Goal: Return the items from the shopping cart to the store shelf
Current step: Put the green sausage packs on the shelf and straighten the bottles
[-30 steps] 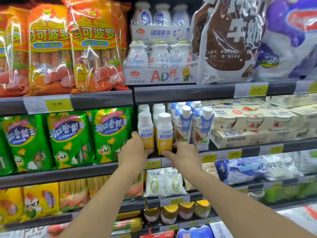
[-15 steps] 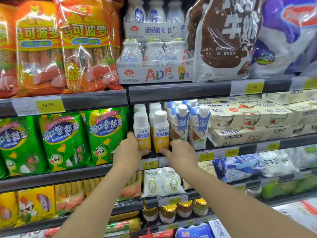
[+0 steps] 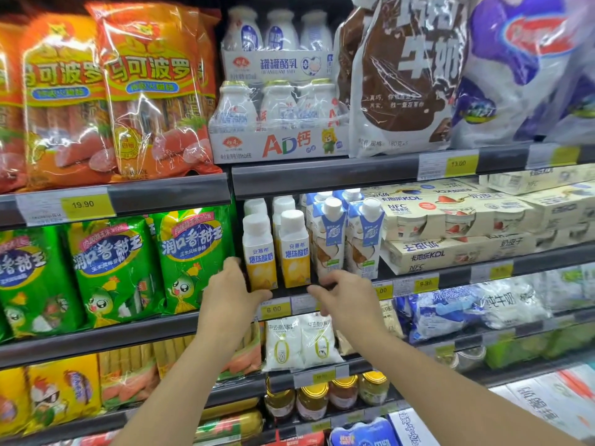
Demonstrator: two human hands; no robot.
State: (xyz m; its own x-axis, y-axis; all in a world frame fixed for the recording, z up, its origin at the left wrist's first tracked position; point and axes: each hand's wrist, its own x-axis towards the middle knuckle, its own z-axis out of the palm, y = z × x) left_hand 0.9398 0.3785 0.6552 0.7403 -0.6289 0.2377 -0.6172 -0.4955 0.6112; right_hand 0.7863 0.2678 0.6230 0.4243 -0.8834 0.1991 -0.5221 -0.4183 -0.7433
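Note:
Two white-capped yoghurt-drink bottles with yellow bases stand side by side at the front of the middle shelf, the left bottle (image 3: pixel 260 252) and the right bottle (image 3: pixel 294 249). My left hand (image 3: pixel 233 292) is just left of and below the left bottle, fingers by its lower edge and thumb across the shelf lip (image 3: pixel 301 302). Just below and right of the right bottle, my right hand (image 3: pixel 343 296) has loosely curled fingers that stay off the bottle. Both bottle bases show fully. Neither hand holds anything. The shopping cart is out of view.
Blue-and-white cartons (image 3: pixel 363 239) stand right of the bottles, then stacked cream yoghurt packs (image 3: pixel 457 233). Green sausage bags (image 3: pixel 193 259) hang to the left. Orange sausage bags (image 3: pixel 154 91) and milk multipacks (image 3: pixel 280 117) fill the shelf above; pouches (image 3: pixel 299 342) and jars (image 3: pixel 322 400) sit below.
Both hands have come back off the bottles' lower halves and dropped to the shelf lip, leaving the two bottles standing on the shelf. The view has moved closer.

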